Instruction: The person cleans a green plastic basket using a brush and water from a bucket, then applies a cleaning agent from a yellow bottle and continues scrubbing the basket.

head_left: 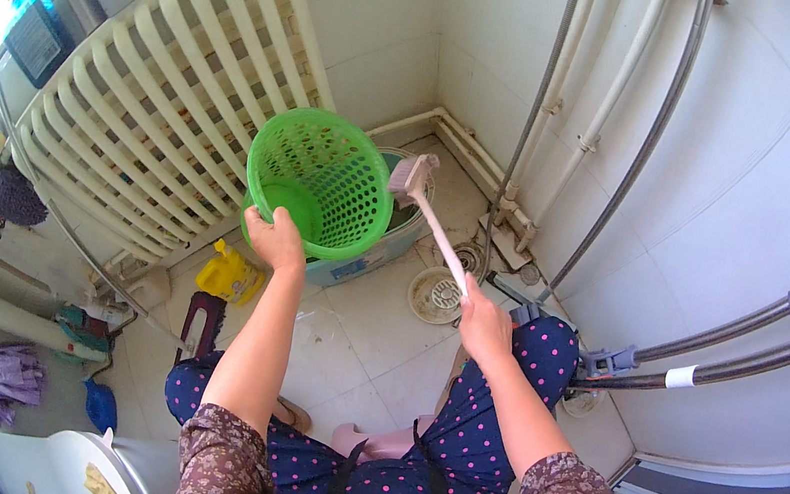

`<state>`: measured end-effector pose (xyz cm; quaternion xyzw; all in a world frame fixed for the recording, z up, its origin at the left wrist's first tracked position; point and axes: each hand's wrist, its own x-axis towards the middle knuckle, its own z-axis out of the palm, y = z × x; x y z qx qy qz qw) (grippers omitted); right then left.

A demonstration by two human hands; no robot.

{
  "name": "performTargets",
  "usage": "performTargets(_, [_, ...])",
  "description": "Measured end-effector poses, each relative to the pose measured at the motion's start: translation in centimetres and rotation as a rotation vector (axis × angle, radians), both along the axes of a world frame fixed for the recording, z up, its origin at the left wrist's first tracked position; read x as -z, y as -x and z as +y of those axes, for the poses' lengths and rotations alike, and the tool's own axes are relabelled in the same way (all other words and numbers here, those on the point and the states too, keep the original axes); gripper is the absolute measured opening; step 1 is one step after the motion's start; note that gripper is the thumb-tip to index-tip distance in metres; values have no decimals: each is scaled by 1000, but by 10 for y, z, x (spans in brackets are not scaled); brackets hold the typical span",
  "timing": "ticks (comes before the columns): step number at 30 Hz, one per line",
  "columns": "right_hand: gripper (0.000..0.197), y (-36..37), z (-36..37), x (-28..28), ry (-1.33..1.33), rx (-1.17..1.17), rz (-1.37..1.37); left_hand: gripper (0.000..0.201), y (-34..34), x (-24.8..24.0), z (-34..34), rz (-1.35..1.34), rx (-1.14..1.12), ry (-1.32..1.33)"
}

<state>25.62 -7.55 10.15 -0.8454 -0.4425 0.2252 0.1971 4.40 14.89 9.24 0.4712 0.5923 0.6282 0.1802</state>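
A bright green perforated plastic basket is tilted with its open mouth toward me. My left hand grips its near rim, the thumb showing over the edge. In my right hand is the lower end of the long handle of a pale pink scrubbing brush. The brush head is up beside the right side of the basket; whether its bristles touch the basket I cannot tell. Behind and below the basket stands a light blue tub, largely hidden by it.
A cream radiator fills the left wall. Pipes and grey hoses run down the right wall. On the tiled floor are a yellow bottle and a round drain piece. A purple cloth hangs at lower left.
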Motion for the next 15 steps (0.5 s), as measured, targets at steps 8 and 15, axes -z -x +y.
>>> performTargets(8, [45, 20, -74, -40, -191, -110, 41, 23, -1, 8, 5, 4, -33, 81])
performTargets(15, [41, 31, -82, -40, -202, -237, -210, 27, 13, 20, 7, -305, 279, 337])
